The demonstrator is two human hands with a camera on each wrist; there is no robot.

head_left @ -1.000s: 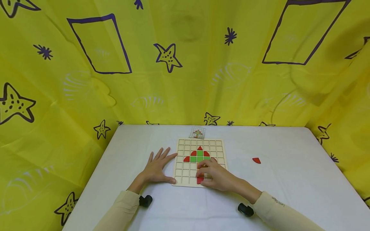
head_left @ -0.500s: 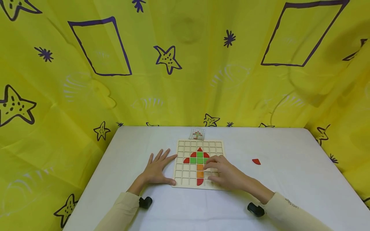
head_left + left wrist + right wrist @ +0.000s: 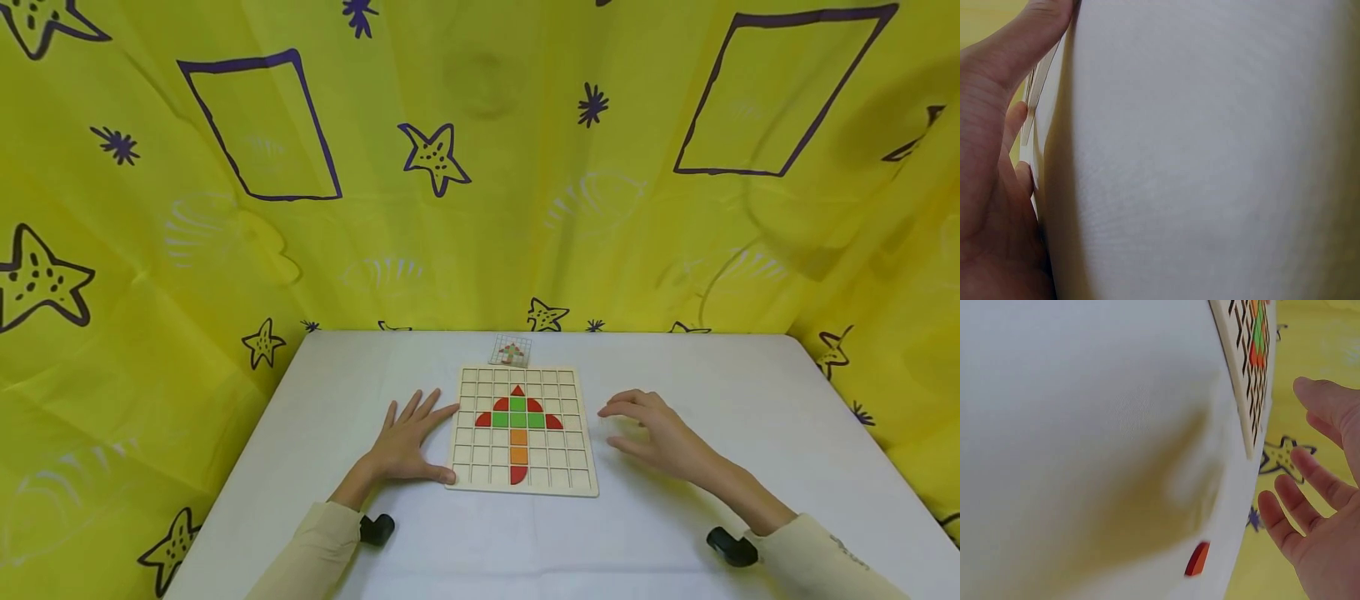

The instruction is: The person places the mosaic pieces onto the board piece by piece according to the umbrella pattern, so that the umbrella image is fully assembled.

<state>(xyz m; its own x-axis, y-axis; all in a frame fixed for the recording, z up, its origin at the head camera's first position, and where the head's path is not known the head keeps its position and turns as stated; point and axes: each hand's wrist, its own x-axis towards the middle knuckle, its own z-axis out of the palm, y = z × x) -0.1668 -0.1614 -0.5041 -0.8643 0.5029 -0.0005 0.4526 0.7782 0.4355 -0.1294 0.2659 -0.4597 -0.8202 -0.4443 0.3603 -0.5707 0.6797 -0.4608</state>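
Observation:
A wooden grid board lies on the table with flat coloured pieces in its squares. Green squares, orange squares and red rounded pieces make up a figure topped by a red triangle. My left hand rests spread on the table, its thumb and index finger touching the board's left edge. Off the board's right side hovers my right hand, fingers loosely bent, nothing in them. In the right wrist view a loose red piece lies on the table; the hand hides it in the head view.
Just behind the board sits a small card printed with a similar coloured figure on a grid. A white cloth covers the table. A yellow patterned curtain hangs around its back and sides.
My right hand has lifted off the board and moved right, uncovering the figure's lower and right pieces, and now covers the loose red piece. The left hand stays put.

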